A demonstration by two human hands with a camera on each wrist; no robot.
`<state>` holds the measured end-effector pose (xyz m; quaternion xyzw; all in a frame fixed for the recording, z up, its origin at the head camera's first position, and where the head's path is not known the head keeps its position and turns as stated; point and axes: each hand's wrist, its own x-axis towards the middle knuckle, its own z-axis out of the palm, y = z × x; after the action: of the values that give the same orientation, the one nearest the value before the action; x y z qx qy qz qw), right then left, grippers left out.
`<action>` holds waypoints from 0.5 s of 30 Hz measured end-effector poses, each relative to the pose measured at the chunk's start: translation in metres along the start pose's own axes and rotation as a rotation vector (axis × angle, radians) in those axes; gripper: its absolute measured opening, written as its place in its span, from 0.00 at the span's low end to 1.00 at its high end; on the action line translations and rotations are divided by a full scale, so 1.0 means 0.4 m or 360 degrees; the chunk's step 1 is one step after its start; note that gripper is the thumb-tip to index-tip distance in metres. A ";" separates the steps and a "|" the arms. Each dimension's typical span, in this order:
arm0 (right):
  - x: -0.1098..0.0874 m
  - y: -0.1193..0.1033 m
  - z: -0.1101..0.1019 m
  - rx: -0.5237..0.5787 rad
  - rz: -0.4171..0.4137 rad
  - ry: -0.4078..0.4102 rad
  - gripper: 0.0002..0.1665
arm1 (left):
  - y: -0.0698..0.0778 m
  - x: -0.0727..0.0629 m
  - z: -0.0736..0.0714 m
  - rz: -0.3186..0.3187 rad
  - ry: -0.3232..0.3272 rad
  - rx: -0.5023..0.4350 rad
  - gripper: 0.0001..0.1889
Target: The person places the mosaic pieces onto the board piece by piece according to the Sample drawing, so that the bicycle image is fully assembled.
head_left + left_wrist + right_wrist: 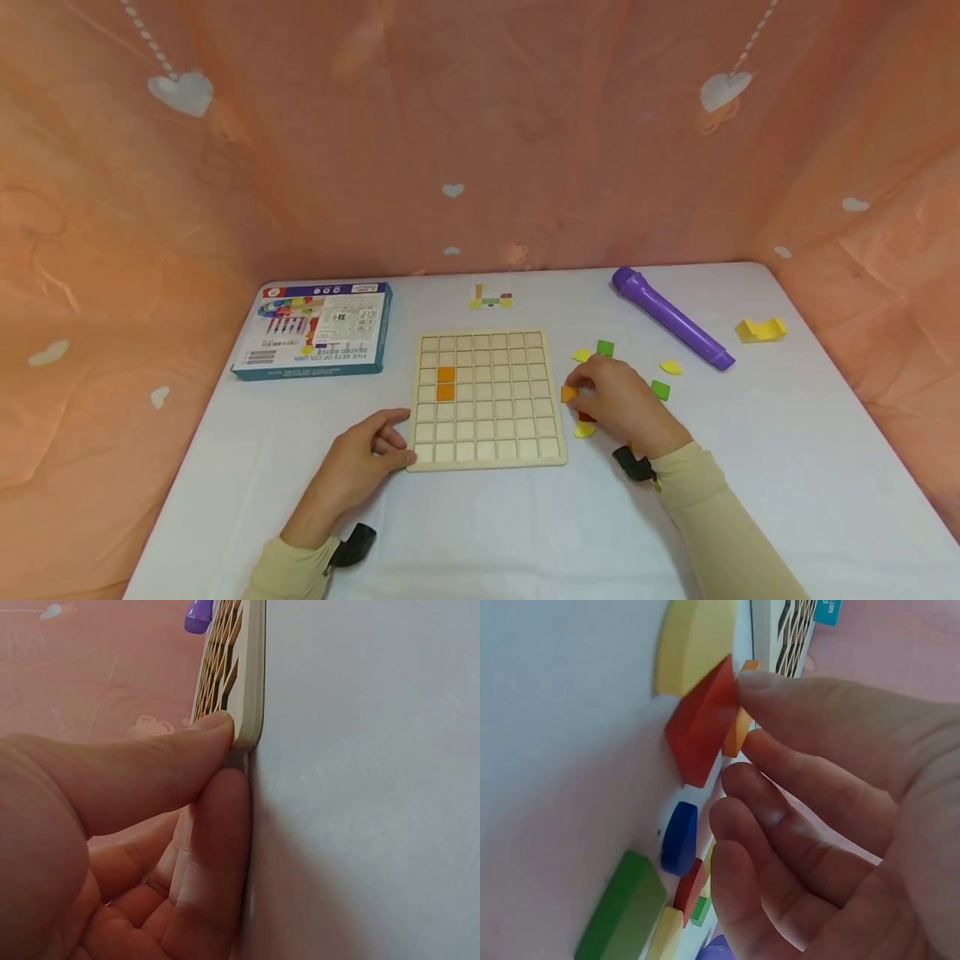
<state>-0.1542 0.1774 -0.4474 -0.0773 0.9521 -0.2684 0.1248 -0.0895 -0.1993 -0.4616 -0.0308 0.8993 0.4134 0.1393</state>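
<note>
A pale wooden grid board [485,408] lies on the table, with two orange square tiles [446,375] in neighbouring cells of one column. At its lower left corner my left hand [360,458] holds the board, thumb tip on the rim and fingers by the edge. Right of the board, my right hand [618,400] pinches another orange square tile [739,733] between thumb and index finger. Close by lie a red triangular tile [705,724], a yellow tile [697,645], a blue tile [679,838] and a green tile [622,907].
A small pattern card [491,295] lies behind the board. A flat toy box [315,333] is at the back left. To the right are a purple microphone-shaped stick [671,317], a yellow notched block [761,330] and loose green [660,390] and yellow tiles [671,367].
</note>
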 end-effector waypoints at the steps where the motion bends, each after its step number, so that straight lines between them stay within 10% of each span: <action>1: 0.001 0.001 0.002 0.0007 0.0009 -0.0008 0.13 | -0.001 -0.001 0.001 0.0004 0.0000 0.0001 0.31; 15: 0.005 0.005 0.002 -0.0035 0.0005 0.0021 0.13 | -0.010 0.002 0.002 0.0013 0.0015 -0.0009 0.30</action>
<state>-0.1562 0.1781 -0.4495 -0.0753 0.9559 -0.2581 0.1180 -0.0894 -0.2014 -0.4654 -0.0295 0.8989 0.4164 0.1331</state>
